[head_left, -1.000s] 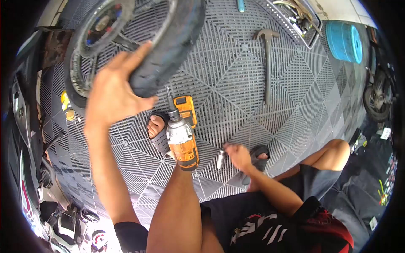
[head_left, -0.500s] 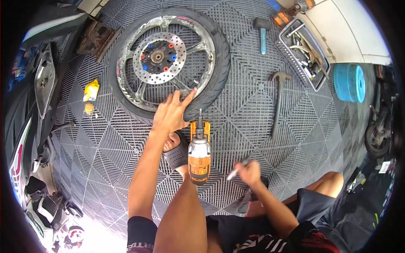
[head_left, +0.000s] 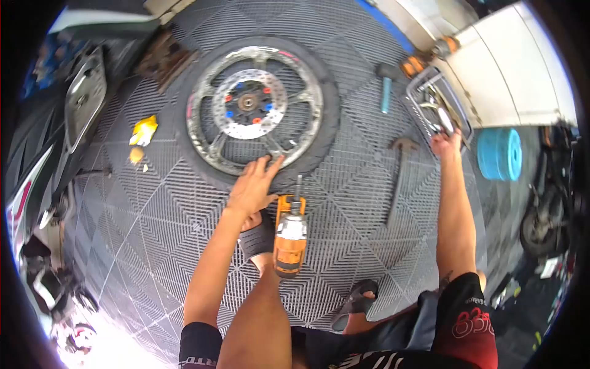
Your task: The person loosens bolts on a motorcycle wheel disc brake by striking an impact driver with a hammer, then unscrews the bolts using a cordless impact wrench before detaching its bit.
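A motorcycle wheel (head_left: 329, 117) with a drilled brake disc (head_left: 278, 111) lies flat on the floor. My left hand (head_left: 251, 189) rests on the tyre's near edge, fingers spread toward the rim. Just right of it is an orange-and-black power drill (head_left: 290, 249), its bit pointing away from me; no hand grips it. Over at the right, my right hand (head_left: 447, 144) is closed on a silver hand tool (head_left: 445, 119) at the near end of the grey tool basket (head_left: 419, 114). Blur hides the tool's exact kind. Other metal tools lie inside the basket.
A blue-handled mallet (head_left: 386, 92) and a claw hammer (head_left: 402, 178) lie between wheel and basket. Beside the basket are another orange tool (head_left: 415, 65) and a turquoise roll (head_left: 499, 154). Motorcycle parts (head_left: 86, 98) and a yellow wrapper (head_left: 143, 130) are at the left.
My right hand has swung from low centre-right up to the basket, carrying the silver tool. My left hand stays on the tyre. The view has shifted slightly.
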A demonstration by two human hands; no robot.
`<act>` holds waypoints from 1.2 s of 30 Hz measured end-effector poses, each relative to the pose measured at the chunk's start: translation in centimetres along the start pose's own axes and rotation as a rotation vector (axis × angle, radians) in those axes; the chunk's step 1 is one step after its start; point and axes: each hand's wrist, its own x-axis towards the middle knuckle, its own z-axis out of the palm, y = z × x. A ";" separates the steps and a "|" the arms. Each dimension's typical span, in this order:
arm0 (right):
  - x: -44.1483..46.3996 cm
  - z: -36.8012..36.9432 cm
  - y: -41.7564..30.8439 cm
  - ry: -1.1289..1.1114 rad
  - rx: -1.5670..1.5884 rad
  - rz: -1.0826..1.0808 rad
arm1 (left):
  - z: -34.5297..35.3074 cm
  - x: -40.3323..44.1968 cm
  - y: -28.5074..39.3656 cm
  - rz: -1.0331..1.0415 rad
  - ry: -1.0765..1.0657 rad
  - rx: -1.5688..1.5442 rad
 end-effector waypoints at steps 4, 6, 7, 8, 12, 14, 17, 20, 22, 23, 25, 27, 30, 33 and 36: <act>-1.3 0.1 1.8 0.008 -0.065 -0.100 | -0.6 -1.5 -0.1 -0.053 0.005 -0.139; -1.5 -0.4 1.9 -0.056 -0.065 -0.057 | -0.3 -2.2 -0.4 -0.096 0.030 -0.158; -1.4 -0.6 1.9 -0.035 -0.030 -0.027 | -0.1 -2.5 -0.5 -0.111 0.042 -0.169; -1.2 -0.6 2.1 -0.016 -0.022 -0.043 | 0.1 -2.7 -0.8 -0.077 0.063 -0.158; 0.1 -1.1 1.3 0.034 -0.049 -0.060 | 0.3 -2.8 -0.7 -0.091 0.078 -0.173; -0.8 -0.8 1.5 0.041 -0.067 -0.011 | 0.3 -2.7 -0.7 -0.096 0.076 -0.192; 0.2 -0.2 2.3 0.046 -0.102 -0.074 | 0.3 -2.9 -1.3 -0.078 0.093 -0.231; 1.1 -1.2 1.3 0.030 -0.197 -0.198 | 0.9 -2.6 -1.5 -0.045 0.112 -0.262; -0.7 -0.2 2.8 -0.004 -0.230 -0.216 | 0.7 -3.1 -1.6 -0.047 0.147 -0.259; 0.0 -0.6 2.8 -0.030 -0.243 -0.206 | 0.7 -3.1 -1.7 -0.029 0.176 -0.273; 4.1 -2.2 1.4 -0.097 -0.296 -0.203 | 1.5 -3.1 -2.4 -0.007 0.207 -0.285; 2.1 -1.1 2.0 -0.051 -0.270 -0.208 | 1.8 -3.1 -2.6 0.001 0.198 -0.282; 9.2 -4.9 -1.7 -0.241 -0.347 -0.051 | 1.1 -3.3 -2.2 -0.018 0.216 -0.300; 3.3 -2.7 2.0 -0.164 -0.288 -0.348 | 1.3 -3.6 -2.3 -0.017 0.370 -0.373; -5.1 0.0 5.6 0.049 -0.341 -0.507 | -0.5 -3.5 -1.4 -0.048 0.585 -0.389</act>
